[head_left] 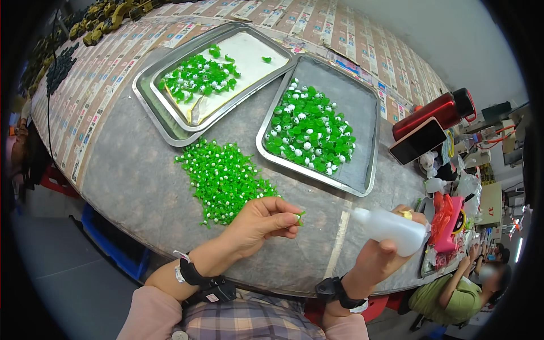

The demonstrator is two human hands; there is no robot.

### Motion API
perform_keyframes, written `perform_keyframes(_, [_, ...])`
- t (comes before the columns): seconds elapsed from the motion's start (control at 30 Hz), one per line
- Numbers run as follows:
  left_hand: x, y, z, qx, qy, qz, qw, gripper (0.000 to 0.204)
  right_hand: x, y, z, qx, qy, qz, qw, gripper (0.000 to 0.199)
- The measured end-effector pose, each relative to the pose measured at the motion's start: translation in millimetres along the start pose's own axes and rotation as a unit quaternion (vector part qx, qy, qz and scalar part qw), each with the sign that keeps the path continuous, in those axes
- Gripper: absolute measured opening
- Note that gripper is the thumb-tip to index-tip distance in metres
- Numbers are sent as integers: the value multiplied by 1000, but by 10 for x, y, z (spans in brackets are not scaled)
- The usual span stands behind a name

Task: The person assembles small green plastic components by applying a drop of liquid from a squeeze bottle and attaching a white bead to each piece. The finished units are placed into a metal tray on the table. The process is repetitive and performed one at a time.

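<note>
Pinched between the thumb and fingers of my left hand (263, 224) is a small green plastic piece (301, 218). My right hand (385, 258) is wrapped round a translucent white squeeze bottle (396, 231), tilted with its nozzle toward the left hand. A gap separates the nozzle from the green piece. Just beyond my left hand spreads a loose pile of small green pieces with white spots (224, 178). Farther off, a metal tray (371, 141) holds many green pieces with white balls marked with dark dots. Similar pieces lie in another, white-lined tray (260, 68) at the back left.
A red flask (433, 113) and a dark-screened phone (418, 140) stand at the right, past the tray. Red plastic and a pink container (450, 224) crowd the table's right edge. A person in a green top (447, 297) sits at lower right. Yellow parts (107, 22) lie far left.
</note>
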State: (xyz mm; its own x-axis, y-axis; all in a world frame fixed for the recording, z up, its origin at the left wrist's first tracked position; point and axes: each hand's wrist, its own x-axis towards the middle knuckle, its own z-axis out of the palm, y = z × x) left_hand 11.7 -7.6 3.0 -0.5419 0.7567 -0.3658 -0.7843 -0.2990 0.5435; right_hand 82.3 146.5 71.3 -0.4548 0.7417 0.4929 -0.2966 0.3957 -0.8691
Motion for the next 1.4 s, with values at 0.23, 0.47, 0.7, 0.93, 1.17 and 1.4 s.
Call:
perform_keyframes(0.23, [19,-15,-23,-14,-12,1,1000,12,-204,63,23,-80,-56,-33,995,68])
perform_keyframes(0.47, [16,-16,-11,-12,-8,0,1000,12,-238,71,58,-78,-60,-32,995,66])
perform_keyframes(0.7, [10,-8,-9,-9,-6,1,1000,11,-235,123,71,-83,-60,-67,993,65])
perform_keyframes(0.93, [16,-16,-24,-16,-7,0,1000,12,-188,86,58,-71,-47,-50,995,63])
perform_keyframes(1.17, [13,-10,-31,-13,-14,-5,1000,11,-174,101,84,-110,-47,-70,990,62])
perform_keyframes(1.4, [5,-37,5,84,-13,112,990,10,-187,163,-45,-18,-47,-41,998,61])
